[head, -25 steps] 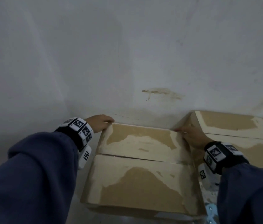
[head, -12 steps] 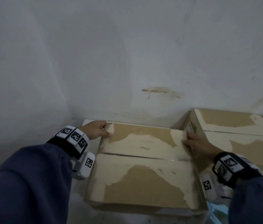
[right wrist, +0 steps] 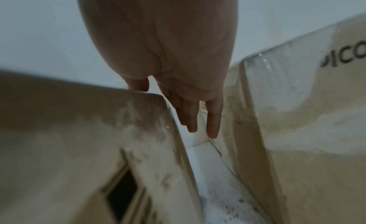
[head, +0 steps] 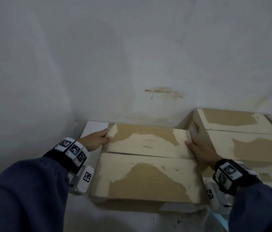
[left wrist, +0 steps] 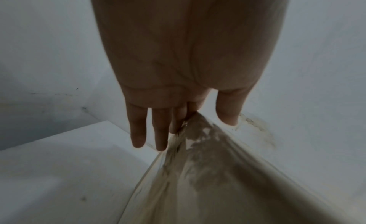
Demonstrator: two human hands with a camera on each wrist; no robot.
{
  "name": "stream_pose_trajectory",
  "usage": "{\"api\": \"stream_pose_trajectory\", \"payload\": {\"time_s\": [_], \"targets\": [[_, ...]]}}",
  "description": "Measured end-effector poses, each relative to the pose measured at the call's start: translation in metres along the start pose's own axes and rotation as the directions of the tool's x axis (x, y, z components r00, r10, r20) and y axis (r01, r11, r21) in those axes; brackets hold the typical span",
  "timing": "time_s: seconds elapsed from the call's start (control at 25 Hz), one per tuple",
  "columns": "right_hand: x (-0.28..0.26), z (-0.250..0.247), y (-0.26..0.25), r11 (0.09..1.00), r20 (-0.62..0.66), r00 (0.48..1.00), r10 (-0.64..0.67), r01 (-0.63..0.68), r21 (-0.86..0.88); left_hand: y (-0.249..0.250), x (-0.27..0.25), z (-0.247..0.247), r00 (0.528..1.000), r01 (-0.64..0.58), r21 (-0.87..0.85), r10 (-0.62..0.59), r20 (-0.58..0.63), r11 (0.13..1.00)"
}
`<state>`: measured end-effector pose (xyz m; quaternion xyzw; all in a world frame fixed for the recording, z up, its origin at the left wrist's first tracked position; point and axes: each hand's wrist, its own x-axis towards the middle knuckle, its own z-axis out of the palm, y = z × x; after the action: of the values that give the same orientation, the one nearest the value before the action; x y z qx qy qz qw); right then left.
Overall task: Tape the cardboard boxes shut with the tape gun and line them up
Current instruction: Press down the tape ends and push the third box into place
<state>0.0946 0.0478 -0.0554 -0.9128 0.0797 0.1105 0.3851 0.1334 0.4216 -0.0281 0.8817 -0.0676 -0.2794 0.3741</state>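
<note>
The blue sleeves (head: pixel 23 195) are cutting off the near corners of the scuffed brown cardboard box (head: pixel 148 164) on the white worktop (head: pixel 93 128), and no tape gun is showing. The box's flap seam is running left to right, its far edge facing the grey wall (head: pixel 131 56). The left hand (head: pixel 95 139) is gripping its far left corner, thumb on top; the right hand (head: pixel 200 148) is grasping its right edge, fingers straight down the gap beside the neighbouring taped cardboard box (head: pixel 242 136).
</note>
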Motion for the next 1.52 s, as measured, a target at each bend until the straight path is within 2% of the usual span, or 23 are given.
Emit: {"api": "stream_pose_trajectory", "payload": {"time_s": [0.08, 0.24, 0.32, 0.4, 0.44, 0.56, 0.68, 0.8, 0.88, 0.92, 0.96, 1.0, 1.04, 1.08, 1.16, 1.2, 1.28, 1.4, 1.52], "targets": [[-0.025, 0.003, 0.0, 0.998, 0.013, 0.999, 0.036, -0.037, 0.049, 0.002, -0.024, 0.011, 0.999, -0.029, -0.112, 0.031, 0.012, 0.993], [-0.083, 0.013, 0.003, 0.95, 0.129, 0.989, 0.072, -0.107, 0.293, -0.006, -0.066, 0.041, 0.999, -0.029, -0.362, 0.017, -0.036, 0.932], [-0.105, 0.023, 0.005, 0.899, 0.121, 0.992, 0.043, -0.092, 0.428, -0.012, -0.074, 0.062, 0.994, -0.02, -0.535, -0.039, -0.099, 0.845], [-0.116, 0.037, 0.01, 0.815, 0.091, 0.996, 0.006, -0.058, 0.577, -0.019, -0.074, 0.082, 0.976, -0.072, -0.676, -0.087, -0.199, 0.733], [-0.117, 0.043, 0.013, 0.774, 0.063, 0.998, 0.008, -0.047, 0.632, -0.024, -0.069, 0.09, 0.963, -0.111, -0.701, -0.097, -0.25, 0.705], [-0.107, 0.057, 0.02, 0.648, 0.0, 0.999, 0.032, -0.021, 0.761, -0.026, -0.062, 0.097, 0.932, -0.178, -0.694, -0.107, -0.346, 0.698], [-0.089, 0.062, 0.024, 0.57, -0.002, 0.998, 0.065, -0.035, 0.821, -0.028, -0.052, 0.09, 0.936, -0.189, -0.741, -0.11, -0.334, 0.644], [-0.065, 0.062, 0.025, 0.558, -0.017, 0.989, 0.145, -0.067, 0.827, -0.029, -0.038, 0.075, 0.932, -0.214, -0.75, -0.099, -0.349, 0.626], [-0.055, 0.063, 0.02, 0.605, -0.122, 0.972, 0.202, -0.026, 0.796, -0.032, -0.032, 0.068, 0.933, -0.222, -0.784, -0.107, -0.343, 0.58], [-0.056, 0.062, 0.018, 0.666, -0.22, 0.944, 0.245, 0.001, 0.746, -0.031, -0.037, 0.071, 0.915, -0.244, -0.804, -0.146, -0.377, 0.542], [-0.061, 0.061, 0.016, 0.727, -0.332, 0.892, 0.306, 0.006, 0.687, -0.036, -0.039, 0.076, 0.895, -0.269, -0.812, -0.178, -0.41, 0.518], [-0.066, 0.061, 0.017, 0.751, -0.395, 0.85, 0.349, -0.002, 0.66, -0.042, -0.046, 0.083, 0.877, -0.278, -0.812, -0.208, -0.432, 0.514], [-0.075, 0.062, 0.018, 0.749, -0.408, 0.843, 0.351, 0.009, 0.662, -0.052, -0.05, 0.092, 0.865, -0.285, -0.79, -0.209, -0.456, 0.543], [-0.084, 0.061, 0.019, 0.734, -0.371, 0.874, 0.314, 0.024, 0.679, -0.056, -0.059, 0.1, 0.863, -0.287, -0.777, -0.201, -0.463, 0.56], [-0.102, 0.066, 0.024, 0.705, -0.215, 0.956, 0.198, 0.014, 0.71, -0.066, -0.068, 0.117, 0.85, -0.306, -0.746, -0.183, -0.494, 0.591], [-0.107, 0.069, 0.029, 0.714, -0.151, 0.978, 0.144, 0.003, 0.7, -0.069, -0.068, 0.125, 0.829, -0.326, -0.729, -0.189, -0.527, 0.602], [-0.112, 0.072, 0.037, 0.713, -0.13, 0.987, 0.099, 0.02, 0.701, -0.065, -0.07, 0.135, 0.786, -0.362, -0.709, -0.211, -0.582, 0.606], [-0.114, 0.077, 0.046, 0.701, -0.191, 0.976, 0.101, 0.066, 0.71, -0.061, -0.074, 0.143, 0.758, -0.371, -0.713, -0.249, -0.602, 0.596], [-0.117, 0.088, 0.056, 0.678, -0.268, 0.944, 0.194, 0.068, 0.732, -0.063, -0.076, 0.15, 0.781, -0.381, -0.803, -0.304, -0.545, 0.458]]}}
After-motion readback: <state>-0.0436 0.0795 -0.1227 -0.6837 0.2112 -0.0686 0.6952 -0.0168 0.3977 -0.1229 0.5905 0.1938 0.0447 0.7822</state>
